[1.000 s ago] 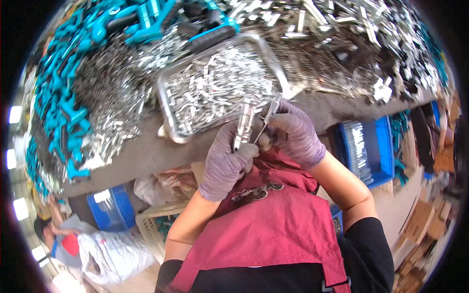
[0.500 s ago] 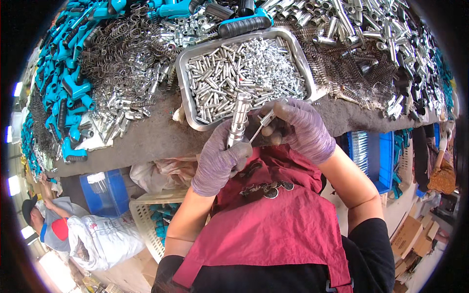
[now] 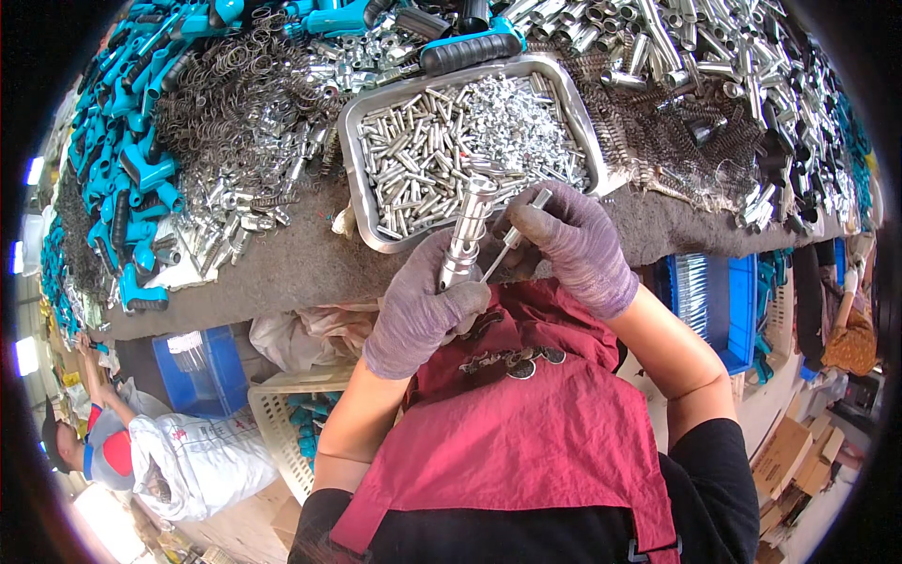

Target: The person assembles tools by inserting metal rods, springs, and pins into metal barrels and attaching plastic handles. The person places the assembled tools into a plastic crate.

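My left hand (image 3: pixel 411 318), in a grey-purple knit glove, is closed around a shiny slotted metal tube (image 3: pixel 467 226) that stands tilted, its open end up. In my right hand (image 3: pixel 584 246), gloved the same way, a thin metal rod with a thicker sleeve (image 3: pixel 512 238) is pinched between thumb and fingers. The rod's lower tip points down beside the left thumb; whether it touches is hard to tell. Both hands are just in front of a metal tray (image 3: pixel 353 183) holding many small steel pins (image 3: pixel 413 141) and small shiny pieces (image 3: pixel 517 117).
Teal tool housings (image 3: pixel 141 169) and dark coil springs (image 3: pixel 221 89) are heaped to the left. Metal tubes (image 3: pixel 648 52) lie piled at the right. Blue bins (image 3: pixel 221 371) and a cream crate (image 3: pixel 282 442) stand below the table edge. Another person (image 3: pixel 113 451) is at the far left.
The tube in my left hand has tilted slightly to the right. My right hand has turned the rod and sleeve more upright. The person at the far left has shifted.
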A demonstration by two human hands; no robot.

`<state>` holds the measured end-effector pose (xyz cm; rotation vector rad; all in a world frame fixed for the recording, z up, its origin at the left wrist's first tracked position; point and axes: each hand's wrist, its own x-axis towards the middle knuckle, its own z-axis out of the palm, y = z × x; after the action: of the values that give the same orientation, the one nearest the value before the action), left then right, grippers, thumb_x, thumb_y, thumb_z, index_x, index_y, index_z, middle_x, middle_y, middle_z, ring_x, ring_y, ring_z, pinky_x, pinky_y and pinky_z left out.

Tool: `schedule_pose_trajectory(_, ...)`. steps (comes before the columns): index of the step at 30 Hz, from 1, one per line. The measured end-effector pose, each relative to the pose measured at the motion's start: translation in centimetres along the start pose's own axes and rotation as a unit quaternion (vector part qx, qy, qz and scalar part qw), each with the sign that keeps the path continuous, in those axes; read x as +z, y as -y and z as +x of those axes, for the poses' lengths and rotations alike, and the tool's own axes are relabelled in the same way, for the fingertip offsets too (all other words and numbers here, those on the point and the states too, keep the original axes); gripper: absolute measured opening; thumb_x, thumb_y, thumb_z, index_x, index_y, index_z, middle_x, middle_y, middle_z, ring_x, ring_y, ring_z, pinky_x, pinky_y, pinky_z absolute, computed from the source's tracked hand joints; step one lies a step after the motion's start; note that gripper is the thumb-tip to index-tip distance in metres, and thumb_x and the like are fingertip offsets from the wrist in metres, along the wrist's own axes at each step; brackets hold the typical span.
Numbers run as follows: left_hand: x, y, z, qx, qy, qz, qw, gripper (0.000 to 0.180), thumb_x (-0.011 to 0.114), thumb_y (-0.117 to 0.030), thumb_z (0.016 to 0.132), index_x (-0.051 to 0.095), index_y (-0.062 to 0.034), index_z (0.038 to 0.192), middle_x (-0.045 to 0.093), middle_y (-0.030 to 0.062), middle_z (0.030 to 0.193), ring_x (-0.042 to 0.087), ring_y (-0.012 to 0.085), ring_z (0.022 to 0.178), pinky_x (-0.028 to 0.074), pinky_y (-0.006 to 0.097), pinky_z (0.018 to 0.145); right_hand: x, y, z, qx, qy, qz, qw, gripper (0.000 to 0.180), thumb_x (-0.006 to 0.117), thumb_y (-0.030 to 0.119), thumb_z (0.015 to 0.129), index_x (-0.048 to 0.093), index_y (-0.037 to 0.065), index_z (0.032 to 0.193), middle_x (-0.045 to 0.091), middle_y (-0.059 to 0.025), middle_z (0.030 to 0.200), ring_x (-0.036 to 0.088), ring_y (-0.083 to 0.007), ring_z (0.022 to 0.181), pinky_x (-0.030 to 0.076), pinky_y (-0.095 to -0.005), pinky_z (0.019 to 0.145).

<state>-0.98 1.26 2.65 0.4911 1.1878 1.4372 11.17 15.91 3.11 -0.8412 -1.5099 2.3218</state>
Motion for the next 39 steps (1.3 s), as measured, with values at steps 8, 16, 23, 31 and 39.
schedule_pose_trajectory(8, 0.3, 1.0, 0.4, 0.023, -0.089, 0.101, 0.991, 0.049, 0.065, -0.010, 0.077, 0.044, -0.0003, 0.120, 0.051, -0.0010, 0.076, 0.047, 0.0055, 0.061, 0.041, 0.019, 0.054, -0.1, 0.2, -0.6, 0.000, -0.034, 0.021, 0.999, 0.024, 0.064, 0.027, 0.084, 0.059, 0.005, 0.091, 0.060, -0.0019, 0.069, 0.058, -0.0094, 0.058, 0.049, -0.0222, 0.051)
schedule_pose_trajectory(16, 0.6, 1.3, 0.3, 0.063, -0.103, 0.034, 0.992, 0.051, 0.064, -0.003, 0.072, 0.043, 0.0003, 0.118, 0.051, 0.0020, 0.069, 0.040, 0.0056, 0.045, 0.029, 0.019, 0.038, 0.0, 0.8, -0.8, 0.044, -0.033, 0.046, 0.997, 0.026, 0.063, 0.029, 0.085, 0.058, 0.005, 0.093, 0.061, -0.0035, 0.071, 0.060, -0.0114, 0.060, 0.052, -0.0242, 0.054)
schedule_pose_trajectory(23, 0.0, 0.9, 0.5, 0.010, -0.063, 0.043, 0.997, 0.045, 0.062, -0.019, 0.079, 0.044, -0.0007, 0.116, 0.049, 0.0016, 0.064, 0.039, 0.0052, 0.044, 0.027, 0.019, 0.036, -0.5, 2.0, -1.4, 0.006, -0.063, 0.051, 0.997, 0.032, 0.057, 0.033, 0.088, 0.057, 0.003, 0.098, 0.062, -0.0077, 0.072, 0.062, -0.0144, 0.061, 0.052, -0.0258, 0.055)
schedule_pose_trajectory(31, -0.8, 2.3, -0.1, 0.008, -0.006, 0.035, 0.999, 0.054, 0.055, -0.052, 0.083, 0.050, -0.0031, 0.107, 0.048, 0.0014, 0.058, 0.037, 0.0056, 0.042, 0.024, 0.019, 0.036, -5.2, 5.7, -0.5, -0.246, -0.127, 0.046, 0.960, 0.032, 0.055, 0.031, 0.089, 0.058, 0.001, 0.102, 0.063, -0.0095, 0.078, 0.063, -0.0164, 0.063, 0.051, -0.0259, 0.053)
schedule_pose_trajectory(39, -0.1, 1.9, -0.6, -0.058, 0.072, -0.053, 0.994, 0.042, 0.052, -0.045, 0.087, 0.054, -0.0043, 0.099, 0.046, 0.0009, 0.055, 0.037, 0.0070, 0.041, 0.026, 0.020, 0.037, -2.6, 5.8, -0.9, -0.182, -0.033, -0.033, 0.982, 0.030, 0.058, 0.029, 0.088, 0.060, 0.001, 0.096, 0.063, -0.0082, 0.076, 0.062, -0.0140, 0.062, 0.050, -0.0253, 0.051)
